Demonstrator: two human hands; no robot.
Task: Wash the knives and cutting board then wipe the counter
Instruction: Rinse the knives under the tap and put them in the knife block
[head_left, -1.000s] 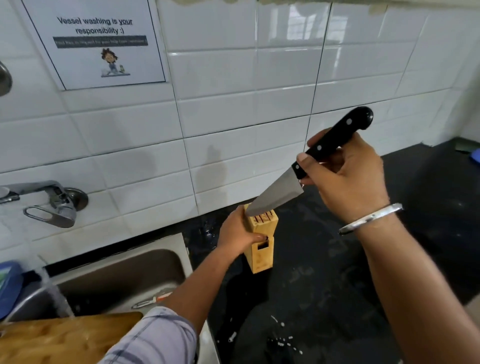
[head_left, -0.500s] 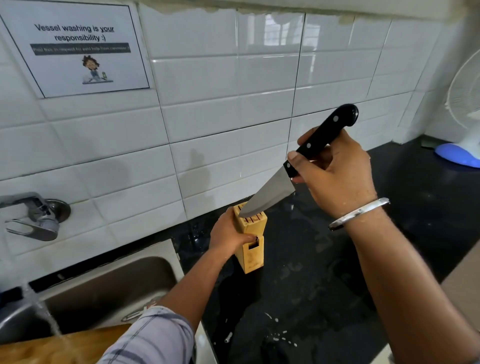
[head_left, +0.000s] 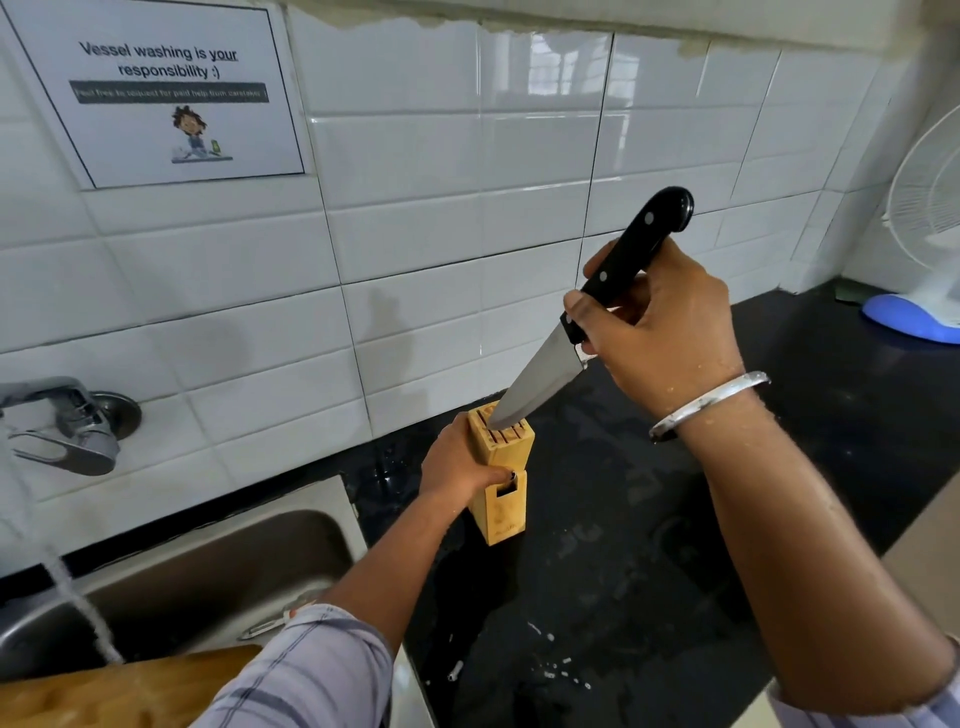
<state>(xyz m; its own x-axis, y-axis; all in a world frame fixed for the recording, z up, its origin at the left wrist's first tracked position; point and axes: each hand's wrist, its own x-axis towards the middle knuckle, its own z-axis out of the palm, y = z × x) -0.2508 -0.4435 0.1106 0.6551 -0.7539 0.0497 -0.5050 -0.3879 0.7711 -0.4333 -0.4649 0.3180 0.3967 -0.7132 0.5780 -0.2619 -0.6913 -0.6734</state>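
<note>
- Your right hand (head_left: 660, 338) grips the knife (head_left: 587, 322) by its black handle, tip at the knife block (head_left: 501, 473) slots.
- Your left hand (head_left: 460, 462) clasps the block's side.

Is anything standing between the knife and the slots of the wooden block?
Nothing visible. The knife tip is at the slotted top of the block; the left hand grips its side, clear of the slots.

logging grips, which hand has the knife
The right hand, gripping the knife by its black handle; the left hand holds the wooden knife block instead.
</note>
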